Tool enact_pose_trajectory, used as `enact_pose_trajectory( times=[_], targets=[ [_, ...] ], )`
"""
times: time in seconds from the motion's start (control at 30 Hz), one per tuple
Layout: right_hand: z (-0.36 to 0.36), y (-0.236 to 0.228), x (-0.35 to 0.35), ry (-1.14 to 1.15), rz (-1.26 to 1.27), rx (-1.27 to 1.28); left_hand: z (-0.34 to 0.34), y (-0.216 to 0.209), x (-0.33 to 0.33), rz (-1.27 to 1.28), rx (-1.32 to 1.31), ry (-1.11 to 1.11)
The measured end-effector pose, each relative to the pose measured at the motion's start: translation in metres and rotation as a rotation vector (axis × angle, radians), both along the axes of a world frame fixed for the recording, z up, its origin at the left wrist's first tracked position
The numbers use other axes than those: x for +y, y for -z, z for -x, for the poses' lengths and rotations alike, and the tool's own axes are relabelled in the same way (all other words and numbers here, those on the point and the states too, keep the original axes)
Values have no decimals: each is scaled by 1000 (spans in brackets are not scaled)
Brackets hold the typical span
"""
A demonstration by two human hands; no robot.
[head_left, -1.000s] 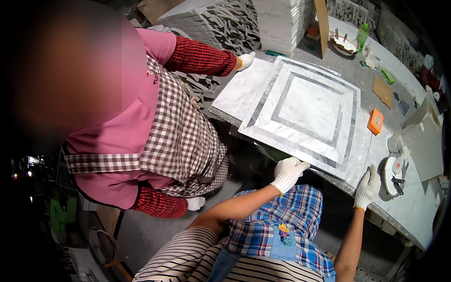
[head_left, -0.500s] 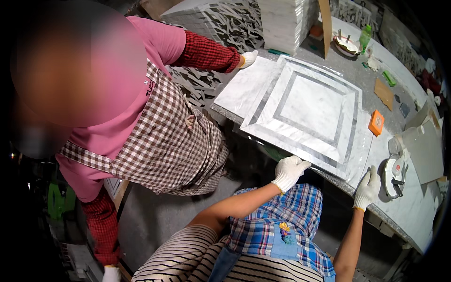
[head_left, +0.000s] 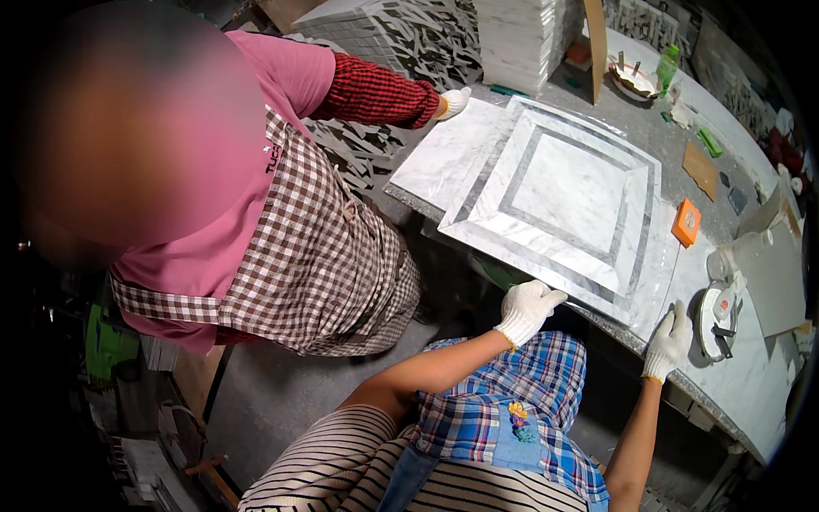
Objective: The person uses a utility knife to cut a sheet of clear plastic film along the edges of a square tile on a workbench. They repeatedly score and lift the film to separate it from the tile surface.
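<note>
A square marble panel [head_left: 572, 192] with grey inlaid frames lies on the worktable, its near edge jutting toward me. My left hand [head_left: 527, 312], in a white knit glove, is closed at this near edge, fingers bent against it; the fingertips are partly hidden. Farther right, my right hand [head_left: 669, 343], gloved alike, rests flat on the pale tabletop near its front edge with fingers stretched out, beside a white dish [head_left: 708, 322] with dark-handled tools. Across at the left corner, a co-worker's gloved hand [head_left: 456, 103] touches a plain white slab [head_left: 452, 154] beside the panel.
The co-worker in a checked apron [head_left: 324, 256] stands close on my left. Stacked marble slabs [head_left: 516, 43] rise behind the panel. An orange box [head_left: 686, 224], a brown sheet [head_left: 699, 171], a green bottle [head_left: 667, 66] and a bowl [head_left: 634, 81] stand along the right side.
The co-worker's lower arm and glove have drawn out of sight at the lower left, and their body has shifted a little. My hands keep their places; the panel looks still on the table.
</note>
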State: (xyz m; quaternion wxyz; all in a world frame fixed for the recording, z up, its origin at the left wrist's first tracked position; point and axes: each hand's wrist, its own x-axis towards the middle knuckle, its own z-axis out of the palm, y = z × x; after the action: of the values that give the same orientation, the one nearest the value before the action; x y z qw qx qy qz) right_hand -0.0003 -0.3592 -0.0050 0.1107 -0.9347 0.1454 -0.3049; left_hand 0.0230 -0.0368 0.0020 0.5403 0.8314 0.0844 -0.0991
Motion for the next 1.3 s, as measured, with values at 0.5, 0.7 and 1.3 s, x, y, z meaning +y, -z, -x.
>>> enact_pose_trajectory(
  times=[0.5,0.7,1.3],
  targets=[
    [2,7,-3,-10,-14,-23,5,10,-4,21,-34,-29],
    [3,8,-4,-13,0,-39,5,9,-4,3,-28,-16],
    [4,-2,1,8,-23,65,7,10,-4,130,34,-50]
  ],
)
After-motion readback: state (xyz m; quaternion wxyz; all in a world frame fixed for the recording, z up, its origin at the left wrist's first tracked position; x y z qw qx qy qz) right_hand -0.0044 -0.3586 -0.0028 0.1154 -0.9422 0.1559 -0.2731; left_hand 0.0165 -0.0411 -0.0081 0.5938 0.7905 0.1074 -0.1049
